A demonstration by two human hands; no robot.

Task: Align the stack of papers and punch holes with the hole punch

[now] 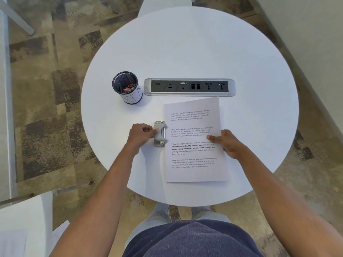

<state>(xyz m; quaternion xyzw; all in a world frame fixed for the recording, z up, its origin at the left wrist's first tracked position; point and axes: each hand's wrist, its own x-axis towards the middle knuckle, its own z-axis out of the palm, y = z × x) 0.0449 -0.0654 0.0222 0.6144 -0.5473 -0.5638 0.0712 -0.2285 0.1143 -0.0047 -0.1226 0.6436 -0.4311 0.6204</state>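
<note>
A stack of printed white papers [194, 156] lies flat on the round white table [185, 52], near its front edge. A small grey metal hole punch [160, 133] sits against the middle of the stack's left edge. My left hand [141, 135] grips the punch from the left, thumb on its lever. My right hand [225, 143] holds the stack's right edge, thumb on top of the sheet and fingers curled at the side.
A black mesh pen cup [127, 87] with a white label stands behind the punch to the left. A silver power and data socket strip [189, 87] is set into the table just behind the papers. White chairs stand at the far side and lower left.
</note>
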